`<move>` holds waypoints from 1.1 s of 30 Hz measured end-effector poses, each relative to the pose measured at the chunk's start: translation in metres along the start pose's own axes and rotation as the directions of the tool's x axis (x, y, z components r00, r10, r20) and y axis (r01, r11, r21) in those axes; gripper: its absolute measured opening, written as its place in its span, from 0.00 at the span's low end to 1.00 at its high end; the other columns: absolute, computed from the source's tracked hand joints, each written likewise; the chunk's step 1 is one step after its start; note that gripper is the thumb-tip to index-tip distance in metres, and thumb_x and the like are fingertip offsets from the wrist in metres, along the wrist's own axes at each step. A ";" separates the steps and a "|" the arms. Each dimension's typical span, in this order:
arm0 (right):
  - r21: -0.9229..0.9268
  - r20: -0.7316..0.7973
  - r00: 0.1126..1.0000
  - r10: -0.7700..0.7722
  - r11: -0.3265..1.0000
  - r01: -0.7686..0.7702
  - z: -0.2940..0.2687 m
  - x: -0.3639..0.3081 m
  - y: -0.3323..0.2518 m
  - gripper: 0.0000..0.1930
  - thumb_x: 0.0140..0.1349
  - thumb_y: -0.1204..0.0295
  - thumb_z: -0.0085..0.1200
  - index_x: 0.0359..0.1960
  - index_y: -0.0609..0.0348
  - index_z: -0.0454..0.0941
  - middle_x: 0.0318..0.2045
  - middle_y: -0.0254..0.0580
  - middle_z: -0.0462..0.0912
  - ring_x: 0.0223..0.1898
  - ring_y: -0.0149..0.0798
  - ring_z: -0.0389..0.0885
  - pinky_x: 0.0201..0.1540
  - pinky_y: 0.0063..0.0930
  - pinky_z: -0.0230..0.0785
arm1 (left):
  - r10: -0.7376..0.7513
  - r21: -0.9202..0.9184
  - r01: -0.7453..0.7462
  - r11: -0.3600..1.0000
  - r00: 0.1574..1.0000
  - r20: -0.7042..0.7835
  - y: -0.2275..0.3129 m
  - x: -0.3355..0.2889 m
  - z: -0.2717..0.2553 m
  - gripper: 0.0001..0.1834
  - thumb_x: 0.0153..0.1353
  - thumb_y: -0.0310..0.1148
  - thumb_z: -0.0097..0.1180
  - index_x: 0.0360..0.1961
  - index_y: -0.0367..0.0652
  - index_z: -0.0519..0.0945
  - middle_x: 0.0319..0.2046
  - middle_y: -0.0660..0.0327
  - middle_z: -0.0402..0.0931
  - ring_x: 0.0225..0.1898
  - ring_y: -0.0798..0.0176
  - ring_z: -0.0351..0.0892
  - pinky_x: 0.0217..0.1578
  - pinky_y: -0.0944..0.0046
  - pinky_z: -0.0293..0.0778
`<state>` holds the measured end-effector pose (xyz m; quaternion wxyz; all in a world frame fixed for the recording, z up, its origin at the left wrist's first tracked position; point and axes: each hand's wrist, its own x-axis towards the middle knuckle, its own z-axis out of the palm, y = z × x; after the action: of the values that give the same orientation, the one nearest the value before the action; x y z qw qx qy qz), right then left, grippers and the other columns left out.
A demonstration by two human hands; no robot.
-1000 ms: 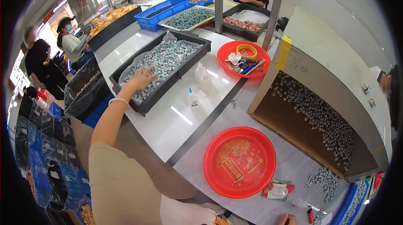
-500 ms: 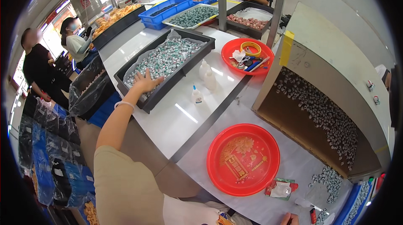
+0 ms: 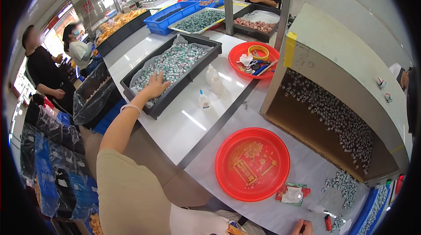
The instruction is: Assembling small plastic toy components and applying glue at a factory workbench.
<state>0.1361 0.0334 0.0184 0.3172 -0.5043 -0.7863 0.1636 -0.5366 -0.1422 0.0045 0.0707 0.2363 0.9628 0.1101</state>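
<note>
My left hand [image 3: 154, 87] reaches out over the near left part of a black tray [image 3: 193, 72], its fingers stretched out and apart. Paper lines this tray, and a spread of small round green-and-white pieces [image 3: 179, 62] lies on it. The fingertips are at the pieces; I see nothing gripped. At the lower edge, my right hand [image 3: 302, 227] shows only in part, with curled fingers; whatever they may hold is hidden. Near it lie a small red-and-black object [image 3: 328, 222] and a red-and-green packet [image 3: 293, 194]. A round red tray [image 3: 252, 165] with a gold print lies between my arms.
White squeeze bottles [image 3: 204, 100] stand beside the black tray. A red tray [image 3: 239, 65] holds tape and tools. At right, an open box [image 3: 280, 103] contains many small dark-and-white pieces. Blue bins [image 3: 164, 24] stand farther back. Co-workers are at the left and far side.
My left hand stays over the black tray, its fingers slightly shifted. The view has moved a little. The far co-worker's hands have shifted, and the standing person at left has turned slightly.
</note>
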 end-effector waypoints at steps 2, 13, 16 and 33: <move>-0.011 0.000 1.000 0.008 1.000 -0.008 0.001 0.000 0.001 0.10 0.54 0.70 0.53 0.20 0.64 0.74 0.16 0.49 0.72 0.17 0.46 0.68 0.22 0.35 0.61 | 0.023 0.013 -0.023 1.000 1.000 0.001 -0.003 0.000 -0.001 0.41 0.53 0.62 0.39 0.64 0.54 0.46 0.64 0.47 0.35 0.64 0.42 0.34 0.57 0.36 0.37; -0.040 -0.016 1.000 0.002 0.999 -0.003 0.003 -0.004 0.003 0.10 0.54 0.71 0.52 0.20 0.65 0.73 0.16 0.49 0.72 0.17 0.46 0.68 0.22 0.35 0.61 | 0.158 0.092 -0.148 0.985 0.981 -0.115 0.018 0.026 0.015 0.30 0.59 0.54 0.36 0.61 0.54 0.54 0.63 0.51 0.41 0.64 0.45 0.40 0.57 0.36 0.41; -0.031 -0.009 1.000 -0.012 0.999 0.012 0.004 -0.003 0.002 0.10 0.54 0.71 0.52 0.20 0.65 0.73 0.15 0.49 0.72 0.16 0.46 0.68 0.22 0.35 0.61 | 0.774 0.575 -0.619 0.535 0.632 -0.039 -0.030 0.043 0.026 0.25 0.62 0.46 0.36 0.59 0.55 0.57 0.63 0.50 0.42 0.62 0.39 0.43 0.55 0.35 0.45; 0.024 -0.070 0.997 -0.033 0.999 0.035 0.011 -0.001 0.012 0.08 0.50 0.77 0.52 0.18 0.65 0.68 0.13 0.44 0.67 0.14 0.38 0.63 0.18 0.28 0.53 | 0.551 0.309 -0.530 0.790 0.834 0.021 -0.006 0.056 0.027 0.25 0.61 0.30 0.34 0.61 0.44 0.53 0.62 0.54 0.49 0.63 0.51 0.45 0.62 0.57 0.43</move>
<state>0.1378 0.0383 0.0032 0.3535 -0.4920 -0.7812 0.1505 -0.5830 -0.1160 -0.0277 -0.0345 0.5055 0.8620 -0.0148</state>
